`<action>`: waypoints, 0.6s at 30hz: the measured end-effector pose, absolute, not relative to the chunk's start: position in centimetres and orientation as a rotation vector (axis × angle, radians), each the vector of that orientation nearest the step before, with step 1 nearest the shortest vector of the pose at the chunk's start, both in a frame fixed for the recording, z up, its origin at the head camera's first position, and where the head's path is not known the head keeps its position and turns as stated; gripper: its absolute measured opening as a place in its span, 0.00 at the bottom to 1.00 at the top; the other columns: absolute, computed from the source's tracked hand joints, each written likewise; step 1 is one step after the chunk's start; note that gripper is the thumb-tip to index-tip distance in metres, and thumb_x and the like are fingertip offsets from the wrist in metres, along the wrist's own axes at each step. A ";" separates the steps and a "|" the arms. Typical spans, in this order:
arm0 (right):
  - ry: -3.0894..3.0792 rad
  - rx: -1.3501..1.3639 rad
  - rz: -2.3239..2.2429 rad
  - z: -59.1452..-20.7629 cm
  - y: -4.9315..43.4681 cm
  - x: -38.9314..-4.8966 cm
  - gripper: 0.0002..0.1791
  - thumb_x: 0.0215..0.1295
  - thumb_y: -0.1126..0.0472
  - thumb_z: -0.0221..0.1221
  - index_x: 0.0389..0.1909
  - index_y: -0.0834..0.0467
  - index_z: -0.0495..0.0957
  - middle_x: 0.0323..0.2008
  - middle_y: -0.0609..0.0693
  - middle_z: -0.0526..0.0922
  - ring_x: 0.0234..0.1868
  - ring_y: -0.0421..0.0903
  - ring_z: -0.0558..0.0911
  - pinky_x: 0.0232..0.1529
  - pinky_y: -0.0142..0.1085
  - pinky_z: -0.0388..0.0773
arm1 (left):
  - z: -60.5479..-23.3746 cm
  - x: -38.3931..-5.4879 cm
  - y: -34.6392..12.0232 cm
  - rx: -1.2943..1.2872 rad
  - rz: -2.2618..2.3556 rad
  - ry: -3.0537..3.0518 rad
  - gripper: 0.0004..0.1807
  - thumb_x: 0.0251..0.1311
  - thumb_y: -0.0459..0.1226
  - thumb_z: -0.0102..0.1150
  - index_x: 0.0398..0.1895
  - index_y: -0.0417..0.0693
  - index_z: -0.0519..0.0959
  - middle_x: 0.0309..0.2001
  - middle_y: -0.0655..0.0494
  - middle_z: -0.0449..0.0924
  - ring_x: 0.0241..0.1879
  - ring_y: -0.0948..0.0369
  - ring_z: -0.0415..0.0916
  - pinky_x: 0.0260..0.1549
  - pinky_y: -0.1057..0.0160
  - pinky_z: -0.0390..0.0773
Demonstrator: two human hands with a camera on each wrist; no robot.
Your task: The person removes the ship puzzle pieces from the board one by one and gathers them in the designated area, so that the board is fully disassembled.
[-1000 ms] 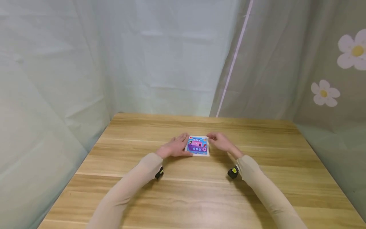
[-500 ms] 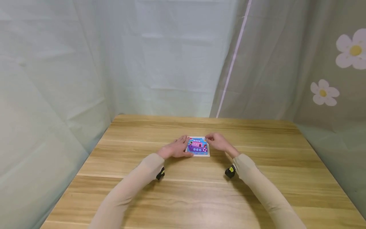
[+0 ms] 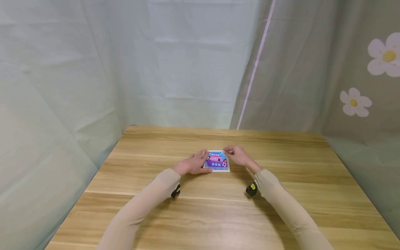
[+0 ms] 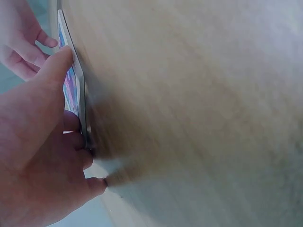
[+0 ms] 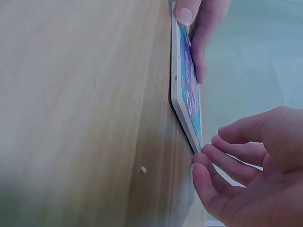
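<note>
A square picture board (image 3: 216, 161) with a pale rim and a pink and purple ship lies flat on the wooden table. My left hand (image 3: 194, 164) rests at its left side, fingers spread along that edge. In the left wrist view, the left thumb (image 4: 60, 61) lies on the board's front rim. My right hand (image 3: 239, 156) is at the back right corner, fingertips over the rim. The right wrist view shows the right hand's (image 5: 246, 161) fingers loosely bent, touching the board's corner (image 5: 193, 137), with a gap between thumb and fingers.
A small white bit (image 5: 143, 169) lies on the table near the board in the right wrist view. Black wrist devices (image 3: 251, 189) sit below both sleeves. Pale curtains (image 3: 187, 69) hang behind and beside the table (image 3: 212, 215), the right one with flower prints.
My right hand has moved slightly left, bringing its fingertips in over the board's back right corner. The left hand stays at the left edge.
</note>
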State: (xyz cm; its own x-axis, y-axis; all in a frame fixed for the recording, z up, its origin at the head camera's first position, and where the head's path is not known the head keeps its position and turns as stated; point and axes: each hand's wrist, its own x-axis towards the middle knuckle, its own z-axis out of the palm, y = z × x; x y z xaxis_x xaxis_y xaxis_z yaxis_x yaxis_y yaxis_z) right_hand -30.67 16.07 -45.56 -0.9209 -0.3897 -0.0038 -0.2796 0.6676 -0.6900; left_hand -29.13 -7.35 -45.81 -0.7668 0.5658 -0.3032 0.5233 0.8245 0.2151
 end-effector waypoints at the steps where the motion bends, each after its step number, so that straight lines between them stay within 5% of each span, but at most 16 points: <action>1: 2.730 -0.553 -1.088 -45.6 16.1 -30.7 0.19 0.67 0.69 0.52 0.57 0.68 0.75 0.57 0.65 0.78 0.52 0.60 0.81 0.50 0.44 0.82 | -45.9 -29.2 -7.4 0.824 0.166 2.649 0.49 0.68 0.61 0.43 0.76 0.37 0.41 0.77 0.39 0.37 0.77 0.46 0.37 0.73 0.41 0.48; 18: 2.827 -0.603 -0.910 -45.4 14.7 -30.7 0.15 0.65 0.70 0.55 0.51 0.71 0.78 0.48 0.66 0.82 0.49 0.58 0.81 0.52 0.46 0.81 | -46.1 -29.4 -7.4 0.812 0.204 2.624 0.50 0.68 0.61 0.43 0.76 0.36 0.38 0.78 0.40 0.32 0.78 0.48 0.32 0.74 0.41 0.43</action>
State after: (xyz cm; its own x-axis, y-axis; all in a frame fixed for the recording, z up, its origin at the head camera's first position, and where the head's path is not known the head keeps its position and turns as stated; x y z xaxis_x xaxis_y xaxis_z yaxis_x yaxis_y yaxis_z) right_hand -30.69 14.66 -45.42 -0.9149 -0.4033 0.0155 -0.3366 0.7412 -0.5809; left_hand -29.41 -7.41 -46.14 -0.7583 0.5691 -0.3179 0.5130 0.8219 0.2476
